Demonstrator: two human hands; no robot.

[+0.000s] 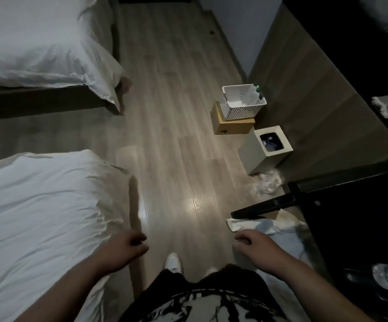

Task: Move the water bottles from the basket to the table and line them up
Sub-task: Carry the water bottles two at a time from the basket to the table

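Fingers (140, 238) of left hand (130, 245) and right hand (253, 241) loosely curled, holding nothing; water bottles (255, 95) upright in white basket (241, 112) on cardboard box (231, 126), well ahead of both hands, right side; probably light, smooth plastic, slightly slippery; grip mid-body below cap.

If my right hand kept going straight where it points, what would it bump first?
Probably the near bed, at its corner, after crossing bare floor. The right hand points up-left in the picture, but depth is unclear.
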